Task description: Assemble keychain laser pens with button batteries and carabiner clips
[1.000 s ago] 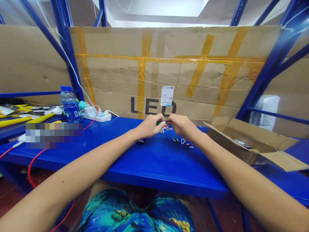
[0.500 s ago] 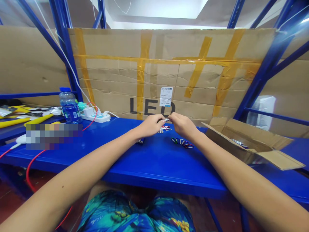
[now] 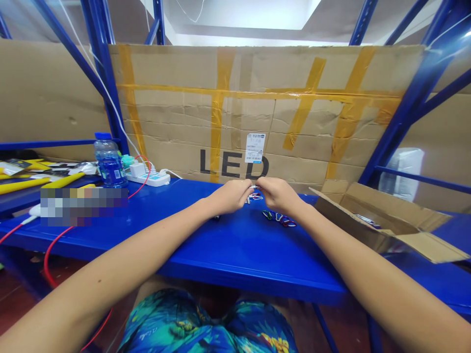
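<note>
A person sits at a blue table [image 3: 228, 255], both forearms reaching over its near edge so that the hands meet toward the far side. The left hand [image 3: 231, 196] and the right hand [image 3: 278, 193] each pinch a small silvery piece [image 3: 253, 187] between thumb and fingers; it bridges the narrow gap between the fingertips, above the table, and the fingers cover most of it, so its full shape cannot be told. Just below it, on the table, lie some small silvery bits [image 3: 248, 200], with a few red and pale clips [image 3: 256, 196] beside them, partly hidden by the right hand. Nearer, below the right hand, coloured clips [image 3: 278, 217] lie in a row, green at the left and red at the right. A dark thing [image 3: 217, 217] shows just under the left wrist, too covered to name. To the right stands an open box [image 3: 353, 211], flaps spread, with shiny metal things [image 3: 367, 220] inside. At the far left a bottle [image 3: 109, 164] with a blue cap stands upright beside a power strip [image 3: 156, 179]. Behind the table rises a taped cardboard sheet [image 3: 176, 127] printed "LED".
</note>
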Demonstrator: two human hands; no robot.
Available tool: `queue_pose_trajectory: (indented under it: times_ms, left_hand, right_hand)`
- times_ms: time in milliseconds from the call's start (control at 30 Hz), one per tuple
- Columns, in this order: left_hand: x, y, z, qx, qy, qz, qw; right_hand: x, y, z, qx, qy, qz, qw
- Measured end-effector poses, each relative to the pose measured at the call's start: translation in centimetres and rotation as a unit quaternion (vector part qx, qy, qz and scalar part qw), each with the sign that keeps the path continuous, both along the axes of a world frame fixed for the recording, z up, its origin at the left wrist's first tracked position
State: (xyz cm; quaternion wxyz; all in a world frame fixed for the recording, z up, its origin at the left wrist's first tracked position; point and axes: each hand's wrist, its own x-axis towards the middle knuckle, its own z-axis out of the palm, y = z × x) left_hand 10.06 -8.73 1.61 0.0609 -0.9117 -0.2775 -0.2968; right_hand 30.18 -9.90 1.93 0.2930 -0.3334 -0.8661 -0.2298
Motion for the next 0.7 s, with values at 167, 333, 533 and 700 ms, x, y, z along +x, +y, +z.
queue_pose_trajectory:
  times_ms: [167,333,533,700]
  left_hand:
    - [-0.1,0.0,-0.4,0.018,0.024,0.011,0.999]
    - [-0.1,0.0,-0.5,0.029,0.048,0.025,0.998]
    - [-0.3,0.4,0.2,0.009,0.038,0.049,0.998]
    - [-1.2,1.5,0.6,-0.009,-0.012,0.083,0.996]
  right_hand:
    - [-0.7,-0.5,0.2,-0.115,0.076,0.011,0.990]
    - [-0.9,-0.2,0.2,-0.211,0.127,0.020,0.969]
    - [-0.1,-0.1,1.3,-0.244,0.078,-0.021,0.966]
    - [0.5,-0.5,1.9,-0.315,-0.005,-0.154,0.937]
